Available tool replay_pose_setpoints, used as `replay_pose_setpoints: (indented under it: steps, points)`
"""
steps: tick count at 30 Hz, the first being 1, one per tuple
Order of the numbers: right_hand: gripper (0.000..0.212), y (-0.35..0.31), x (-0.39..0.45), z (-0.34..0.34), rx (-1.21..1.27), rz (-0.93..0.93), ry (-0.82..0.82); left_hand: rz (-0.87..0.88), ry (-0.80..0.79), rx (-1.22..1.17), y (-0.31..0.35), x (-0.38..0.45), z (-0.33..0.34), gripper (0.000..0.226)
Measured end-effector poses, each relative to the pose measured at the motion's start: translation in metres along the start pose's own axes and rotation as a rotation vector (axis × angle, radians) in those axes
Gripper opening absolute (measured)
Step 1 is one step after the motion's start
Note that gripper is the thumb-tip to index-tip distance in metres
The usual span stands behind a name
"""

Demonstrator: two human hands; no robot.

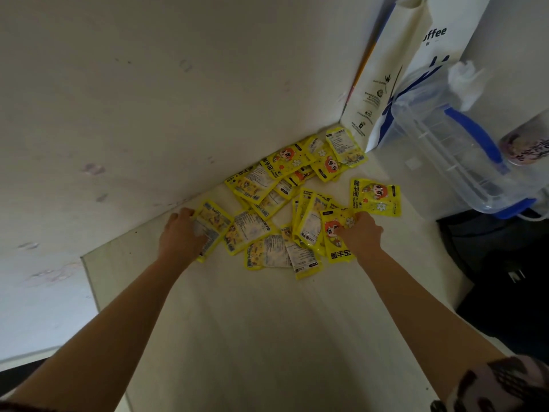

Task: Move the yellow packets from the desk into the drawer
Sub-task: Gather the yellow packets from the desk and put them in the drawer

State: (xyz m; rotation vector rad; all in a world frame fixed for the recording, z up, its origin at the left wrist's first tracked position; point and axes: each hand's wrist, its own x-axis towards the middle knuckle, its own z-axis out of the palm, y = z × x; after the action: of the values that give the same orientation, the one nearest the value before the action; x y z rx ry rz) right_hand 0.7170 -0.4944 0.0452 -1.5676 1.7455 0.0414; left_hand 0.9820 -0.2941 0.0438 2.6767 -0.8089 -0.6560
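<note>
Left hand [181, 233] fingers curl over the leftmost packet [212, 226], seemingly gripping it; right hand [361, 233] fingers press closed on a cartoon-faced packet [335, 233]. Between and beyond them the yellow packets [285, 200] sprawl at mixed angles toward the desk [252, 322] back corner, where a paper bag [386, 84] and clear pitcher [454, 156] stand.

Yellow packets [375, 197]: glossy plastic film. Desk [252, 322]: matt, smooth. Jug [463, 162]: clear plastic. Bag [386, 84]: matt paper.
</note>
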Motion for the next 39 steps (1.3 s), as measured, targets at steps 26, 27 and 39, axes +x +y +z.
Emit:
replay_pose_setpoints:
  steps: [26, 27, 39]
  points:
    - [0.044, -0.017, -0.010, -0.008, 0.317, -0.108, -0.250, -0.092, -0.044, -0.550, 0.048, -0.036, 0.011, 0.031]
    - [0.047, -0.016, -0.004, -0.006, 0.285, -0.116, -0.254, -0.099, -0.058, -0.565, 0.053, -0.035, 0.016, 0.031]
    - [0.047, -0.015, -0.016, -0.010, 0.311, -0.174, -0.268, -0.218, -0.084, -0.664, 0.061, -0.052, 0.049, 0.032]
